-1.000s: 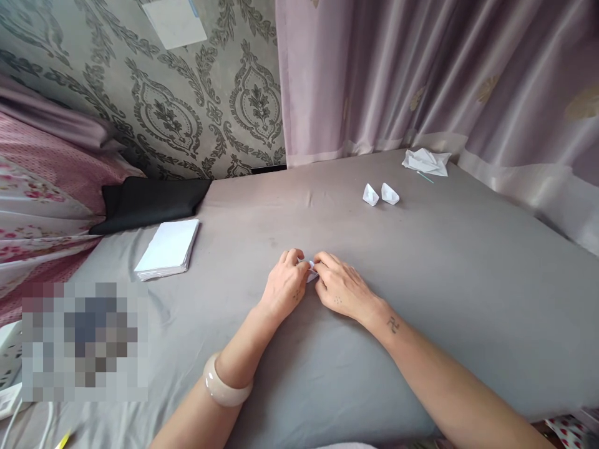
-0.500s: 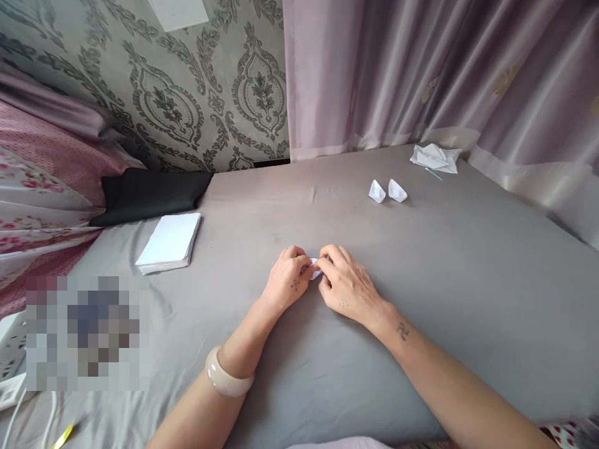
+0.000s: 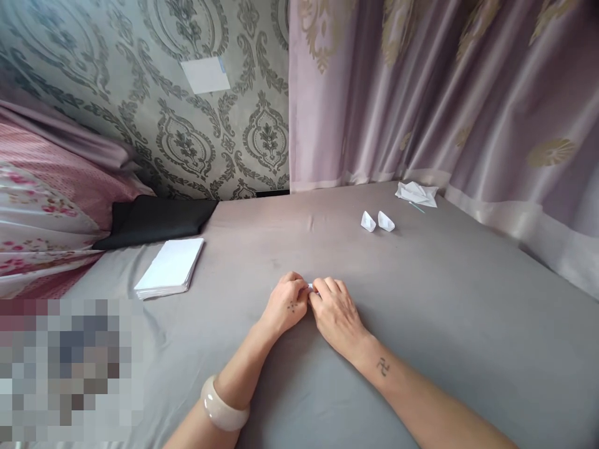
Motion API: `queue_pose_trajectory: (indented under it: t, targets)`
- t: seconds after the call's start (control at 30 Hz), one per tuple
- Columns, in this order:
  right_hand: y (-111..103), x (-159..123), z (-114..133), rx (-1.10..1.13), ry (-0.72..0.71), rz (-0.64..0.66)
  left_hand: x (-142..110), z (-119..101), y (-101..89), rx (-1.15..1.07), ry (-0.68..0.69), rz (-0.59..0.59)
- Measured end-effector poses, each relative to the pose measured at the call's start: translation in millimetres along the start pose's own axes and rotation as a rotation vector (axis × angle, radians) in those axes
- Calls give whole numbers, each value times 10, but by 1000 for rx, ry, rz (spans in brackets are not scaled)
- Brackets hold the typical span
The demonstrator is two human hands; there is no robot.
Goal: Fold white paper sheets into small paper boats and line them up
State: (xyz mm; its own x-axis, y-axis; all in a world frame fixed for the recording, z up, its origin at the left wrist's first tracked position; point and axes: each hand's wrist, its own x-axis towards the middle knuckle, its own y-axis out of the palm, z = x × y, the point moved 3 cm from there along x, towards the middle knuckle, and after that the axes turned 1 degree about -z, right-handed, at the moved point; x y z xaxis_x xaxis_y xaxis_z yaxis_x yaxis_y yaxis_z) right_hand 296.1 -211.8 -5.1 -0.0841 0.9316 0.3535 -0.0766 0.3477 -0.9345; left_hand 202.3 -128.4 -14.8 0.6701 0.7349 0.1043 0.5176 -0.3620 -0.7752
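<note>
Between my two hands is a small folded piece of white paper, mostly hidden by the fingers. My left hand is closed on its left side, fingertips pinched together. From the right, my right hand grips the same paper with bent fingers, its knuckles close against the left hand. Both hands rest low over the grey sheet. Farther off to the right, two small folded white paper boats stand side by side on the sheet.
A stack of white paper lies at the left, in front of a folded black cloth. Crumpled white paper and a thin pale stick lie at the far right by the curtain. Patterned wallpaper rises behind.
The view has tilted up, so everything sits lower in the picture. My hands have drawn closer together, and less of the paper between them shows.
</note>
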Motion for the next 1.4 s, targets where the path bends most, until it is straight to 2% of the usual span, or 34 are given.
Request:
queue_pose_trajectory:
  t: [0.37,0.57,0.7,0.83,0.9,1.0,1.1,1.2,1.4]
  targets:
    - [58,-36,-37,64,145,1,-69,-12,12,43,99,-12]
    - [29,-11,-66,79,149,58,-103,-56,-52,54,156,31]
    - [-31,-28,-83,168,117,114,-124,-59,-70,67,178,84]
    - [-146,-24,-158,357,111,111,-106,-2,-33,121,180,35]
    - [-193,4,-279,560,197,70,-92,34,-4,128,219,11]
    - [-171,28,-537,782,504,43,-85,72,30,121,323,-24]
    - [-56,17,-667,908,656,207,-91,86,51,109,378,-27]
    - [26,-3,-663,959,653,326,-101,64,54,102,415,-12]
    - [27,-37,-611,933,617,404,-103,20,33,143,467,-16]
